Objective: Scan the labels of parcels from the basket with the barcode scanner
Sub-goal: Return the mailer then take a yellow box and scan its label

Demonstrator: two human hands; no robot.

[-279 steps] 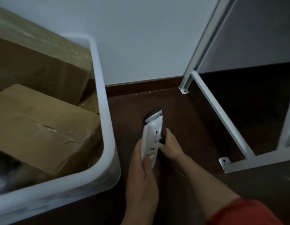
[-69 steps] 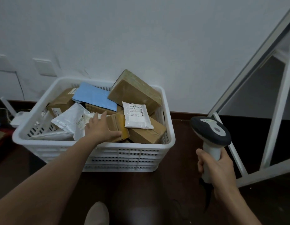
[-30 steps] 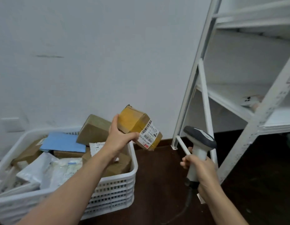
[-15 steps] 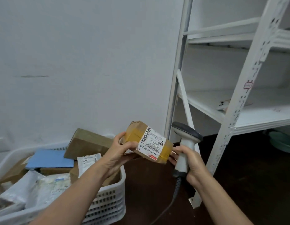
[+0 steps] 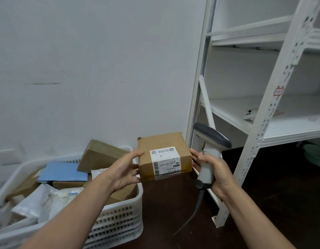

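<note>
I hold the brown parcel [image 5: 164, 156] up at centre, my left hand [image 5: 126, 170] clasping its nine o'clock side, label [image 5: 165, 162] facing me. My right hand [image 5: 215, 169] grips the barcode scanner [image 5: 210, 151] at three o'clock, fingertips touching the parcel. The basket [image 5: 123, 218] sits at seven o'clock.

My left hand [image 5: 123, 169] grips the brown parcel [image 5: 163, 156], label [image 5: 165, 161] up; my right hand [image 5: 215, 169] grips the scanner [image 5: 210, 151], fingertips touching it.
</note>
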